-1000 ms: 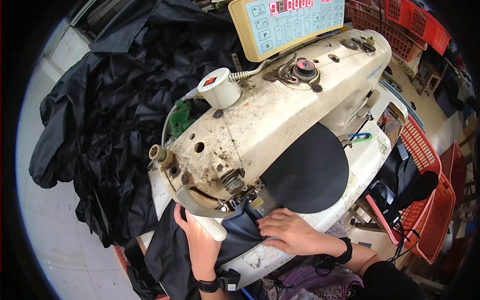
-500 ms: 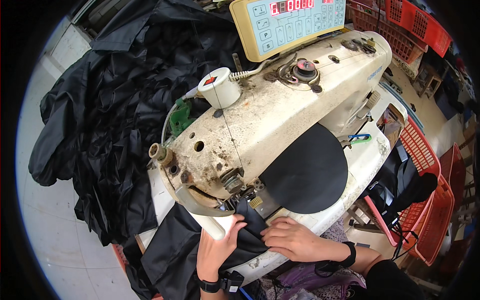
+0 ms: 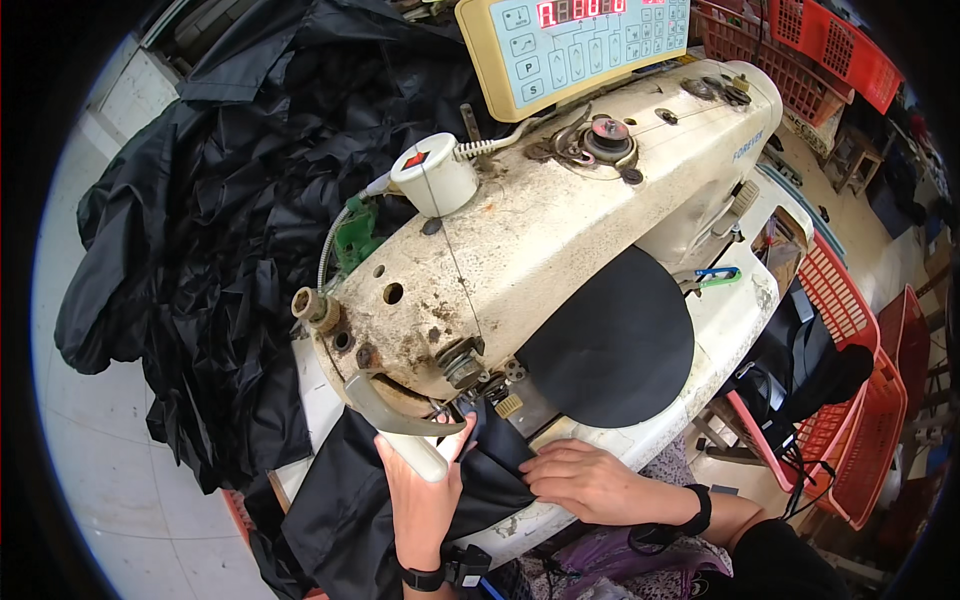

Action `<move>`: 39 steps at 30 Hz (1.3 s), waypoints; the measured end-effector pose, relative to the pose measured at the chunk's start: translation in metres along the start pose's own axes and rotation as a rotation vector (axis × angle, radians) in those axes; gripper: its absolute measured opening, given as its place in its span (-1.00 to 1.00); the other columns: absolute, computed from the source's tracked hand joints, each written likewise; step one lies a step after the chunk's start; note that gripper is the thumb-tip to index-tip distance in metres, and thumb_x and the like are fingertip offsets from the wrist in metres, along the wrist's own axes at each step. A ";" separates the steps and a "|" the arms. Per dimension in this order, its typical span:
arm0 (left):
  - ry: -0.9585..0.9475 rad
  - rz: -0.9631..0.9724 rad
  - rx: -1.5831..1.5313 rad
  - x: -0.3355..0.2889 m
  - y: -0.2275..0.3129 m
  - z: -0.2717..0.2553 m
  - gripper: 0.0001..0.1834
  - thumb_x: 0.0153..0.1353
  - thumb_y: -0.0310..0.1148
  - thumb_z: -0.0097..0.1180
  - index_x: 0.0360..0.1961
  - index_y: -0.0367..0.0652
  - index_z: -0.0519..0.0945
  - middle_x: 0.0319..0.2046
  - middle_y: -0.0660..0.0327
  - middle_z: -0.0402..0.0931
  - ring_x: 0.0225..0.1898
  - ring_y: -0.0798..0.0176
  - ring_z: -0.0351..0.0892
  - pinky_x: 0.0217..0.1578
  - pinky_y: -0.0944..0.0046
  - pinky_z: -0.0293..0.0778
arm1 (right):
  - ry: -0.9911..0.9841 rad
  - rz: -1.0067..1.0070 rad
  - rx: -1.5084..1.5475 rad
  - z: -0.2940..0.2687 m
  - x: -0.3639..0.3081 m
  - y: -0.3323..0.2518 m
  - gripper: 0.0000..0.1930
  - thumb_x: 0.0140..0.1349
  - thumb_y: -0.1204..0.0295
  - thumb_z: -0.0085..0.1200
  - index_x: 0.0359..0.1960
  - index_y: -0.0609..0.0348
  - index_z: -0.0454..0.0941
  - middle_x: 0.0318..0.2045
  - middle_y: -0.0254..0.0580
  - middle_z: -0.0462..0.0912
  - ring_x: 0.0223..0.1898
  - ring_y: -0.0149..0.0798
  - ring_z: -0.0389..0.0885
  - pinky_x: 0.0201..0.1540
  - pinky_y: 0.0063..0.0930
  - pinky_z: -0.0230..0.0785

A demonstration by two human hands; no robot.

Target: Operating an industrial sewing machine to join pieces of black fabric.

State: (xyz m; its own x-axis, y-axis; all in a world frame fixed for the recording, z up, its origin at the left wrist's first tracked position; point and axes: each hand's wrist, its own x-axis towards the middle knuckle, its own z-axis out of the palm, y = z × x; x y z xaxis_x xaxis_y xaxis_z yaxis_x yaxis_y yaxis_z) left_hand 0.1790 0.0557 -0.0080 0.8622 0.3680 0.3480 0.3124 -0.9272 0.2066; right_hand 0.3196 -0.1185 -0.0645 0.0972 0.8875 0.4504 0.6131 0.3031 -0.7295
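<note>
A worn cream sewing machine (image 3: 560, 200) stands in front of me, with black fabric (image 3: 345, 490) lying under its needle end. My left hand (image 3: 420, 505) is at that end, its thumb beside the needle area and holding the fabric; the grey-and-white lever (image 3: 420, 455) hides most of its fingers. To the right, my right hand (image 3: 585, 482) has its fingers curled on the fabric's edge at the front of the machine bed. A rounded black flat piece (image 3: 615, 345) lies on the bed beneath the machine arm.
A large heap of black fabric (image 3: 210, 250) fills the left side. Behind the machine is a control panel (image 3: 575, 55) with a lit red display. Red plastic baskets (image 3: 840, 290) stand at the right, one holding dark items. Small blue-and-green-handled snips (image 3: 718, 277) lie on the bed.
My left hand has shifted slightly left and its fingers have gone behind the lever, closer to the needle. The right hand stays nearly in place. The panel's display reads differently.
</note>
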 end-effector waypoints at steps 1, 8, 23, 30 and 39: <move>0.000 -0.001 0.001 0.000 -0.003 0.001 -0.54 0.00 -0.72 0.16 -0.04 -0.09 0.66 -0.22 0.19 0.57 -0.18 0.00 0.54 -0.13 0.11 0.46 | 0.002 -0.001 -0.006 0.000 0.000 0.000 -0.88 0.10 0.52 0.15 -0.32 0.25 0.55 -0.11 -0.14 0.65 0.06 -0.08 0.57 0.24 -0.25 0.34; -0.155 -0.015 -0.087 -0.002 -0.004 0.003 -0.38 -0.14 -0.77 0.07 -0.01 -0.04 0.68 -0.19 0.19 0.57 -0.10 0.00 0.54 -0.04 0.10 0.45 | 0.003 -0.001 -0.003 0.000 0.000 -0.001 -0.89 0.09 0.53 0.15 -0.33 0.26 0.55 -0.11 -0.13 0.66 0.05 -0.08 0.58 0.25 -0.24 0.33; -0.271 -0.072 -0.286 -0.002 0.006 0.006 -0.44 -0.11 -0.75 0.07 -0.01 -0.13 0.66 0.15 0.26 0.58 -0.03 0.01 0.62 0.03 0.09 0.49 | -0.003 -0.021 -0.014 -0.001 0.000 0.000 -0.90 0.06 0.57 0.14 -0.36 0.27 0.54 -0.15 -0.12 0.67 0.05 -0.11 0.60 0.26 -0.23 0.34; -0.143 -0.068 -0.218 -0.002 0.010 0.017 -0.51 -0.06 -0.74 0.10 -0.04 -0.23 0.66 0.13 0.09 0.59 -0.08 -0.02 0.66 0.03 0.10 0.50 | 0.015 -0.003 -0.040 0.004 0.007 0.005 -0.88 0.03 0.56 0.15 -0.36 0.26 0.55 -0.10 -0.11 0.69 0.04 -0.11 0.62 0.23 -0.24 0.38; -0.035 -0.100 -0.184 0.000 0.014 0.036 -0.77 0.17 -0.61 0.18 -0.13 -0.28 0.68 -0.06 0.03 0.68 -0.20 0.05 0.73 -0.14 0.18 0.61 | 0.051 0.037 -0.108 0.008 0.018 0.012 -0.86 0.03 0.58 0.14 -0.32 0.24 0.60 -0.12 -0.15 0.72 0.05 -0.16 0.63 0.26 -0.25 0.36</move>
State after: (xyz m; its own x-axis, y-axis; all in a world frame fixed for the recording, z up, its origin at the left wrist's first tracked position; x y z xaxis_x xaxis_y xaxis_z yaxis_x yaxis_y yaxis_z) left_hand 0.1977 0.0405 -0.0380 0.8447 0.4523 0.2862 0.3218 -0.8564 0.4037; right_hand 0.3224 -0.0957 -0.0694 0.1595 0.8779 0.4516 0.6890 0.2286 -0.6878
